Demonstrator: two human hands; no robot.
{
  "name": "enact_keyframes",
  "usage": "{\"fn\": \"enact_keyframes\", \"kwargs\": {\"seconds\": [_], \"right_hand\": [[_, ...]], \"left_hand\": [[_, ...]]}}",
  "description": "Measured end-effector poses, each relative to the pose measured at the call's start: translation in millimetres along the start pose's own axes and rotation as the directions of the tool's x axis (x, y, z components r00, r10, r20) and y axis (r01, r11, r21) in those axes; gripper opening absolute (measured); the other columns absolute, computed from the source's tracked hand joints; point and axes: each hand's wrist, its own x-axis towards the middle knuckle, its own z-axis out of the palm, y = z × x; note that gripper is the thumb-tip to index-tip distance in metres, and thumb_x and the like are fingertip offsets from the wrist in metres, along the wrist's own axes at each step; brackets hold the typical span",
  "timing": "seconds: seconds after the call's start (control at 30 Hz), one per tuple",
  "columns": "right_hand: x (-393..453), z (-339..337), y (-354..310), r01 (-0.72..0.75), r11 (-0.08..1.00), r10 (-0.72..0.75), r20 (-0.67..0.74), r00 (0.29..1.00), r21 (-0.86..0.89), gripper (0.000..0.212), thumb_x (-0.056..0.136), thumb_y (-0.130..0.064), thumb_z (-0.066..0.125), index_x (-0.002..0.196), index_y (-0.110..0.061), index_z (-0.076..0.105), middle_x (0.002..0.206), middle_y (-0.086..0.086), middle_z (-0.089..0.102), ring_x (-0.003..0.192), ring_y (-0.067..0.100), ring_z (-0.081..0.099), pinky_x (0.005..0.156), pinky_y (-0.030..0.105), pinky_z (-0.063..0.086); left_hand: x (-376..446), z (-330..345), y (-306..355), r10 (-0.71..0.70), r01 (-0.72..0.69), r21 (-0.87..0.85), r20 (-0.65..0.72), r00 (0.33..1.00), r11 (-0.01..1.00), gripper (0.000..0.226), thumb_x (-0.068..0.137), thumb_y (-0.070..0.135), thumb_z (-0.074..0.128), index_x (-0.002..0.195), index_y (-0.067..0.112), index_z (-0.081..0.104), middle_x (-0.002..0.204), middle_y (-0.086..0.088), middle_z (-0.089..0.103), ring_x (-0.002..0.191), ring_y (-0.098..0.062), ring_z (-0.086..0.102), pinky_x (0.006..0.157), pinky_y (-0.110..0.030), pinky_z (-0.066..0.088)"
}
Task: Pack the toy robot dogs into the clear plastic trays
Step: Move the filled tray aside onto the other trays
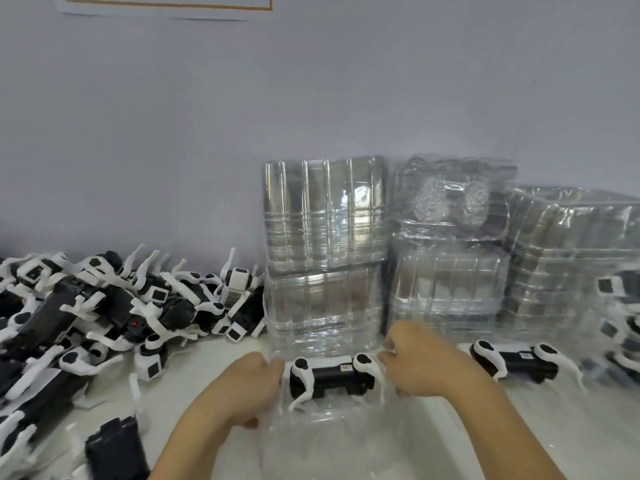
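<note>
A black and white toy robot dog (330, 377) lies on its side in a clear plastic tray (322, 415) on the white table in front of me. My left hand (247, 389) grips the tray's left edge with curled fingers. My right hand (420, 363) pinches the tray's right edge next to the dog's legs. A second toy robot dog (516, 362) lies to the right in another clear tray. A heap of loose toy robot dogs (104, 306) fills the left side of the table.
Stacks of empty clear trays (325, 251) stand upright against the grey wall behind my hands, with more stacks (568, 258) to the right. Packed dogs (620, 306) show at the far right edge. A black part (114, 448) lies at the lower left.
</note>
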Motion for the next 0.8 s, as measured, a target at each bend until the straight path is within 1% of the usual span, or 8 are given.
{"fn": "enact_keyframes", "kwargs": {"seconds": [0.13, 0.27, 0.37, 0.47, 0.57, 0.63, 0.73, 0.8], "right_hand": [[-15.5, -29.4, 3.3, 0.014, 0.996, -0.009, -0.057, 0.998, 0.091, 0.031, 0.099, -0.021, 0.046, 0.071, -0.009, 0.048, 0.084, 0.017, 0.068, 0.077, 0.030, 0.071, 0.066, 0.036, 0.054], [-31.9, -59.3, 17.9, 0.009, 0.992, 0.013, -0.178, 0.984, 0.123, 0.032, 0.097, -0.019, 0.047, 0.085, 0.008, 0.059, 0.088, 0.025, 0.070, 0.054, 0.020, 0.050, 0.054, 0.031, 0.046], [-44.1, -79.2, 37.8, -0.027, 0.987, 0.069, -0.269, 0.961, 0.155, 0.035, 0.100, -0.025, 0.049, 0.089, 0.005, 0.064, 0.079, 0.020, 0.069, 0.057, 0.016, 0.049, 0.062, 0.038, 0.054], [-54.4, -93.8, 63.8, -0.070, 0.980, 0.140, -0.399, 0.906, 0.185, 0.040, 0.101, -0.036, 0.053, 0.070, -0.015, 0.068, 0.064, -0.002, 0.065, 0.055, 0.011, 0.056, 0.066, 0.033, 0.054], [-64.3, -104.2, 82.9, -0.123, 0.958, 0.247, -0.534, 0.808, 0.258, 0.019, 0.097, -0.029, 0.059, 0.102, -0.021, 0.075, 0.101, -0.002, 0.075, 0.085, 0.018, 0.071, 0.077, 0.032, 0.055], [-70.1, -107.1, 89.3, -0.168, 0.932, 0.331, -0.567, 0.754, 0.322, 0.028, 0.095, -0.020, 0.058, 0.119, -0.021, 0.071, 0.119, 0.001, 0.071, 0.096, 0.022, 0.069, 0.089, 0.039, 0.055], [-74.1, -108.5, 97.1, -0.233, 0.910, 0.399, -0.568, 0.720, 0.344, 0.029, 0.094, -0.012, 0.054, 0.118, -0.015, 0.070, 0.119, 0.008, 0.070, 0.079, 0.024, 0.067, 0.086, 0.041, 0.057], [-74.8, -108.7, 101.9, -0.266, 0.897, 0.429, -0.548, 0.718, 0.353, 0.030, 0.095, -0.011, 0.052, 0.121, -0.012, 0.068, 0.120, 0.011, 0.068, 0.084, 0.028, 0.066, 0.087, 0.041, 0.055]], "left_hand": [[-7.5, -4.4, 11.4, -0.001, 0.001, -0.133, -0.001, 1.000, 0.991, 0.025, 0.101, 0.032, 0.044, 0.099, 0.012, 0.059, 0.088, -0.011, 0.073, 0.072, -0.023, 0.074, 0.048, -0.023, 0.051], [-16.2, 3.3, 32.0, 0.099, -0.079, -0.337, 0.044, 0.994, 0.938, 0.026, 0.097, 0.037, 0.055, 0.104, 0.013, 0.063, 0.080, -0.012, 0.077, 0.064, -0.024, 0.075, 0.074, -0.042, 0.058], [-24.3, 28.4, 52.0, 0.148, -0.124, -0.541, 0.000, 0.989, 0.832, 0.030, 0.091, 0.043, 0.065, 0.112, 0.022, 0.057, 0.089, -0.018, 0.069, 0.064, -0.034, 0.072, 0.060, -0.041, 0.058], [-29.3, 63.2, 76.5, 0.243, -0.197, -0.590, -0.002, 0.970, 0.783, 0.017, 0.096, 0.044, 0.058, 0.107, 0.031, 0.054, 0.087, -0.017, 0.063, 0.057, -0.033, 0.068, 0.052, -0.034, 0.054], [-23.4, 91.3, 102.4, 0.303, -0.241, -0.598, 0.004, 0.953, 0.765, 0.012, 0.101, 0.040, 0.051, 0.105, 0.029, 0.053, 0.087, -0.017, 0.066, 0.058, -0.031, 0.069, 0.052, -0.032, 0.054], [-16.4, 105.2, 117.9, 0.328, -0.244, -0.597, 0.036, 0.944, 0.764, 0.017, 0.102, 0.041, 0.047, 0.108, 0.025, 0.052, 0.079, -0.017, 0.066, 0.058, -0.029, 0.066, 0.053, -0.032, 0.055], [-6.7, 122.9, 134.7, 0.348, -0.239, -0.550, 0.101, 0.932, 0.800, 0.021, 0.103, 0.043, 0.045, 0.111, 0.024, 0.049, 0.077, -0.015, 0.063, 0.055, -0.026, 0.061, 0.058, -0.035, 0.057], [-1.6, 132.6, 140.8, 0.333, -0.223, -0.512, 0.132, 0.934, 0.830, 0.021, 0.103, 0.044, 0.045, 0.113, 0.026, 0.049, 0.086, -0.017, 0.064, 0.055, -0.025, 0.063, 0.060, -0.036, 0.059]]}}
